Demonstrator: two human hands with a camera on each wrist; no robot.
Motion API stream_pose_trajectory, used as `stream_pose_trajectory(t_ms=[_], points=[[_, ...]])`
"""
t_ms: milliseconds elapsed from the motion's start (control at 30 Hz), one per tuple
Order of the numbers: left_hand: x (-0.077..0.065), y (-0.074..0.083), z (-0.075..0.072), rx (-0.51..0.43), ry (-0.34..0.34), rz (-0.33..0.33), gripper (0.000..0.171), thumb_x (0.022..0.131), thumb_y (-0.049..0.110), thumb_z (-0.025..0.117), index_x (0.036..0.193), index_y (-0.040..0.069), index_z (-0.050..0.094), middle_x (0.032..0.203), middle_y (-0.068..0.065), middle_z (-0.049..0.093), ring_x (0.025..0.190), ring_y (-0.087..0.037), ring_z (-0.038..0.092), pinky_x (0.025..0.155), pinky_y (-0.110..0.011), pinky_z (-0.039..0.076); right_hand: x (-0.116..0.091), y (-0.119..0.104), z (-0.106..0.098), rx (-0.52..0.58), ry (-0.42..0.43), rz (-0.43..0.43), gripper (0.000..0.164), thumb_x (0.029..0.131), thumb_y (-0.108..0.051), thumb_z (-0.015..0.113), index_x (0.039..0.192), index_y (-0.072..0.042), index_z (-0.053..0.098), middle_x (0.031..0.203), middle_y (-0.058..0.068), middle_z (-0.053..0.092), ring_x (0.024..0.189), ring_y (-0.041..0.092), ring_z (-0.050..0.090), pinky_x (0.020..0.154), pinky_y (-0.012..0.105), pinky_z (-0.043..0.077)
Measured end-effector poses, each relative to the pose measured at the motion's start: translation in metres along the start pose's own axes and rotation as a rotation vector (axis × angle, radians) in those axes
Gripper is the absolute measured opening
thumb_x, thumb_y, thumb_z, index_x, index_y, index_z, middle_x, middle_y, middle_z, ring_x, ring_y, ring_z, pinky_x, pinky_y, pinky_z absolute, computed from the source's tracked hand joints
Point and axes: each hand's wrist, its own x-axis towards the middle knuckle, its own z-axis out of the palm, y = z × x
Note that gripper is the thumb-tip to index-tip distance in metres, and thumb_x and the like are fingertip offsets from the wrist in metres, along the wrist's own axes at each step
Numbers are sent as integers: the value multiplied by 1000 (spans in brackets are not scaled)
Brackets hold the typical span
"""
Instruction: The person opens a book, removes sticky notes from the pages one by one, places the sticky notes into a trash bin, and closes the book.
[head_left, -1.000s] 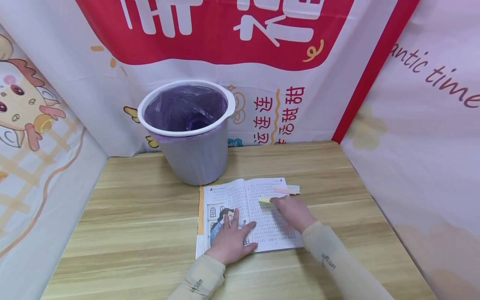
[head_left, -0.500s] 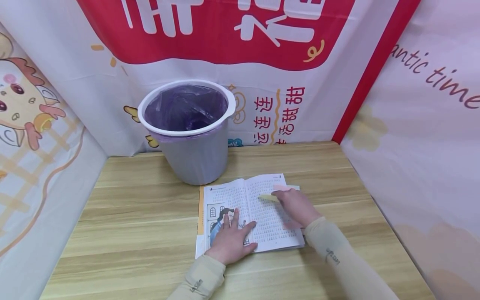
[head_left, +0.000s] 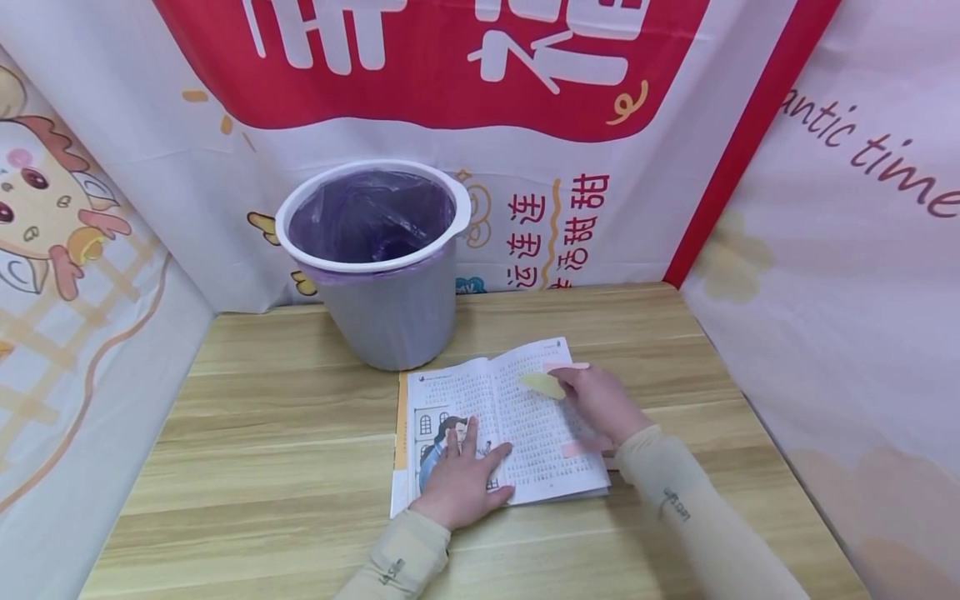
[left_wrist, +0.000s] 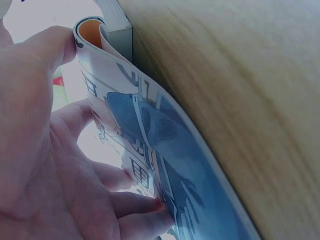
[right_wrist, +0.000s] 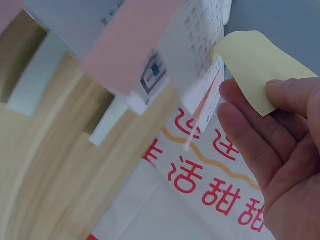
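Note:
An open book (head_left: pixel 480 400) lies on the wooden table (head_left: pixel 285 417) in front of the bin. My left hand (head_left: pixel 461 479) presses flat on its illustrated left page (left_wrist: pixel 165 165), fingers spread. My right hand (head_left: pixel 600 400) pinches a yellow sticky note (head_left: pixel 543 383) between thumb and fingers over the right page; the note (right_wrist: pixel 255 65) is peeled up and curled. A pink sticky tab (head_left: pixel 566 366) pokes from the page's top edge and another pink tab (head_left: pixel 577 448) sits lower on the right page. The right page lifts a little.
A grey waste bin (head_left: pixel 378 267) with a purple liner stands behind the book. Printed cloth walls close in the left, back and right sides. Bare wood lies to the book's left and right.
My right hand has peeled the yellow note up off the right page and moved slightly back. The right page has risen with it. The left hand has stayed put.

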Motion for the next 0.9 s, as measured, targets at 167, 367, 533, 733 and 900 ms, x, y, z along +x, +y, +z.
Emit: stream_pose_trajectory(t_ms=[167, 367, 533, 733, 900], points=[[-1, 0, -1, -9, -5, -3, 68, 84, 66, 52, 145, 39, 47, 160, -26, 18, 139, -60, 24, 106, -65, 33, 4, -1, -12, -37, 53, -28, 35, 95, -18, 58, 129, -16, 67, 118, 7, 72, 105, 27, 70, 93, 41, 53], [-1, 0, -1, -16, -7, -4, 68, 84, 66, 52, 145, 39, 46, 161, -26, 18, 139, -60, 24, 106, -65, 33, 8, 2, -21, -67, 152, -120, 30, 93, -13, 61, 121, -9, 71, 110, 11, 74, 94, 27, 73, 83, 38, 57], [-2, 0, -1, -14, -8, -6, 68, 84, 66, 52, 145, 39, 46, 161, -26, 17, 139, -60, 24, 106, -65, 33, 11, 3, -33, -52, 168, -114, 29, 93, -13, 61, 119, -8, 72, 106, 11, 75, 83, 21, 72, 77, 36, 58], [-2, -1, -2, -16, -16, -11, 68, 83, 67, 51, 145, 40, 46, 161, -25, 17, 140, -60, 23, 106, -66, 33, 18, -4, -62, -25, 226, -166, 28, 91, -9, 62, 117, -1, 72, 88, 11, 74, 65, 17, 61, 67, 33, 58], [-1, -1, -1, -15, -19, -10, 68, 83, 68, 51, 145, 40, 46, 161, -25, 17, 140, -59, 23, 105, -67, 33, 30, -19, -98, -74, 379, -304, 24, 90, -7, 62, 111, -3, 74, 89, 12, 75, 67, 22, 66, 68, 35, 58]])
